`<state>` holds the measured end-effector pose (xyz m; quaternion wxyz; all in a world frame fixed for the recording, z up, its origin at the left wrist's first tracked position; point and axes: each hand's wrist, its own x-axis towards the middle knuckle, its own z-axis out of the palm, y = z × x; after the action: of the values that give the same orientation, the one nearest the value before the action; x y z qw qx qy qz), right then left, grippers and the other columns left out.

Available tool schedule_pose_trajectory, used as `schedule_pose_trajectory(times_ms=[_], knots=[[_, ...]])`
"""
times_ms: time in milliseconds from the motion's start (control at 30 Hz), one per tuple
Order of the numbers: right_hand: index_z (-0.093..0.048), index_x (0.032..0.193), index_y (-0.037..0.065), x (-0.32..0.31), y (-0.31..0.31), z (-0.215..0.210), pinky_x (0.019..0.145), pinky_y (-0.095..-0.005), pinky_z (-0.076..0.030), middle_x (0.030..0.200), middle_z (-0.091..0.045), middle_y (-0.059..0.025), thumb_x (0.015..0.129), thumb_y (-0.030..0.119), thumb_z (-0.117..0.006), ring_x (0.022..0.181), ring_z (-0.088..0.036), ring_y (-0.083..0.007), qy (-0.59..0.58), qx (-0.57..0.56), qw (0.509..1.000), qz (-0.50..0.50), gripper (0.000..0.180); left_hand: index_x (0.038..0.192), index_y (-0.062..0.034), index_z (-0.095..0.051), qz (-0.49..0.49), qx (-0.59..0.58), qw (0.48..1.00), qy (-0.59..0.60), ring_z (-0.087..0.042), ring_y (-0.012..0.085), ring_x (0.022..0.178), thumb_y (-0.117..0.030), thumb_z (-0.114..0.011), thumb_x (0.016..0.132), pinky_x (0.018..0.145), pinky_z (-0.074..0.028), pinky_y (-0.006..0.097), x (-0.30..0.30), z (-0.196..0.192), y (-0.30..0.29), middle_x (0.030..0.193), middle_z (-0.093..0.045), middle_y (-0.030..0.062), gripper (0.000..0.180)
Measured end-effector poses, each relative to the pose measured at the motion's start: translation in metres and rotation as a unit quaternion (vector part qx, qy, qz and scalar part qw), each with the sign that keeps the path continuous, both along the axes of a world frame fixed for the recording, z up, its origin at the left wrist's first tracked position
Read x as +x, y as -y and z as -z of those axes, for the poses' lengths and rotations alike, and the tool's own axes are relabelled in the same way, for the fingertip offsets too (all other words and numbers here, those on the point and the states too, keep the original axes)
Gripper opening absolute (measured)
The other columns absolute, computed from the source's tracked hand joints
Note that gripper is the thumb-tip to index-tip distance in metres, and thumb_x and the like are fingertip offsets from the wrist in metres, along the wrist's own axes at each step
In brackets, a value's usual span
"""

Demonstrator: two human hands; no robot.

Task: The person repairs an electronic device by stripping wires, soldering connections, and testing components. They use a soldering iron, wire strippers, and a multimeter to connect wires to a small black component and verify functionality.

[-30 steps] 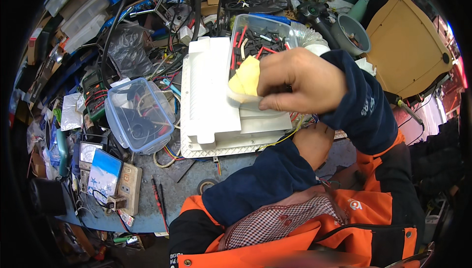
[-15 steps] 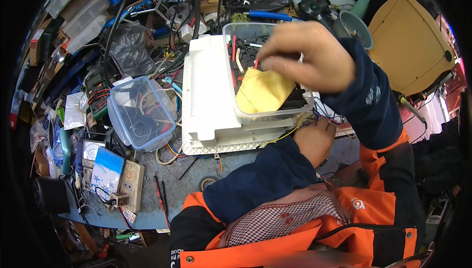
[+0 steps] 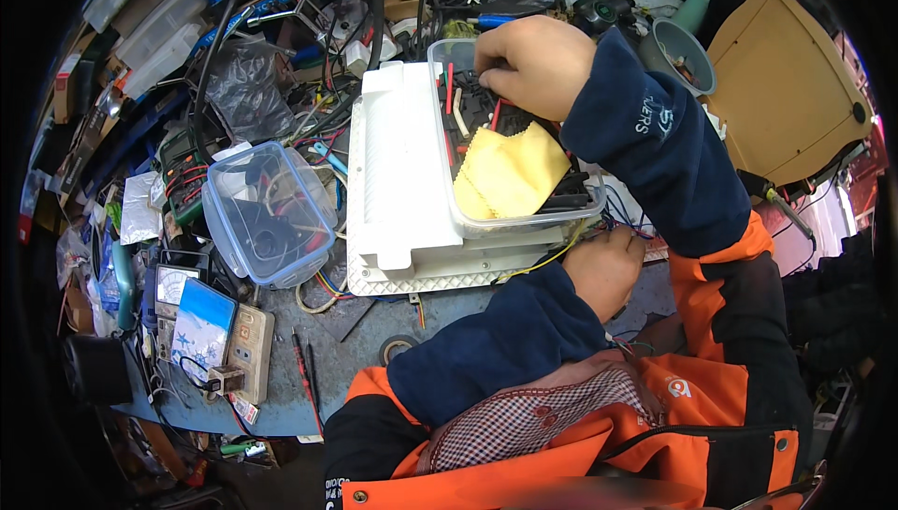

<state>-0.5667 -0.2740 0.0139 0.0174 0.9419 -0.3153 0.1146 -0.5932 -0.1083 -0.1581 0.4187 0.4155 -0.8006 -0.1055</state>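
A clear plastic container (image 3: 524,225) of red and black leads and dark parts rests on a white ribbed panel (image 3: 398,173). A yellow cloth (image 3: 510,173) lies loose inside its near half. My right hand (image 3: 535,63) reaches into the container's far end, fingers curled down among the leads; whether they grip one is hidden. My left hand (image 3: 608,269) is closed at the panel's near right corner on a bundle of thin coloured wires (image 3: 613,220).
A second clear tub (image 3: 267,215) with cables stands left of the panel. Meters and a small blue-faced device (image 3: 201,323) lie at the near left. Tangled cables and tools crowd the back. A grey funnel (image 3: 678,51) and a tan board (image 3: 795,89) are at the right.
My right hand, which held the yellow cloth above the panel, has let it go into the container and moved to the container's far end. My left hand has stayed put.
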Motion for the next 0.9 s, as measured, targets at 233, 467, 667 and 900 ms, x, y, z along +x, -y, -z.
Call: schedule_pose_trajectory(times_ms=[233, 467, 667, 900], knots=[[-0.080, 0.122, 0.005, -0.006, -0.008, -0.003, 0.079, -0.0411, -0.059, 0.092, -0.077, -0.0168, 0.094, 0.021, -0.079, 0.083, -0.075, -0.0310, 0.028, 0.113, 0.988, -0.105, 0.032, 0.107, -0.0025, -0.073, 0.006, 0.009, 1.000, 0.007, -0.073, 0.0322, 0.092, -0.010, -0.075, 0.077, 0.076, -0.062, 0.041, 0.002, -0.001, 0.000, 0.103, -0.067, 0.0128, 0.031], [-0.081, 0.107, 0.006, 0.006, -0.006, 0.001, 0.083, -0.0415, -0.061, 0.095, -0.079, -0.0161, 0.093, 0.017, -0.077, 0.089, -0.077, -0.0341, -0.002, 0.049, 0.999, -0.009, 0.019, 0.104, -0.0022, -0.073, 0.003, 0.002, 1.000, 0.011, -0.073, 0.0326, 0.092, -0.010, -0.075, 0.076, 0.076, -0.062, 0.041, 0.003, -0.001, 0.001, 0.103, -0.067, 0.0136, 0.029], [-0.083, 0.112, 0.007, 0.002, -0.004, 0.000, 0.088, -0.0399, -0.062, 0.103, -0.081, -0.0159, 0.093, 0.011, -0.073, 0.093, -0.078, -0.0324, 0.043, 0.085, 0.995, -0.029, 0.022, 0.102, -0.0032, -0.072, 0.000, -0.002, 1.000, 0.009, -0.072, 0.0322, 0.092, -0.010, -0.075, 0.076, 0.076, -0.062, 0.041, 0.001, -0.001, 0.000, 0.103, -0.067, 0.0134, 0.027], [-0.083, 0.117, 0.008, 0.009, -0.009, 0.001, 0.091, -0.0400, -0.062, 0.106, -0.081, -0.0150, 0.092, 0.010, -0.072, 0.098, -0.078, -0.0333, -0.005, 0.068, 0.998, -0.004, 0.027, 0.103, -0.0037, -0.073, -0.003, -0.002, 1.000, 0.009, -0.073, 0.0312, 0.092, -0.010, -0.076, 0.075, 0.076, -0.062, 0.040, 0.002, 0.000, 0.001, 0.103, -0.067, 0.0124, 0.028]])
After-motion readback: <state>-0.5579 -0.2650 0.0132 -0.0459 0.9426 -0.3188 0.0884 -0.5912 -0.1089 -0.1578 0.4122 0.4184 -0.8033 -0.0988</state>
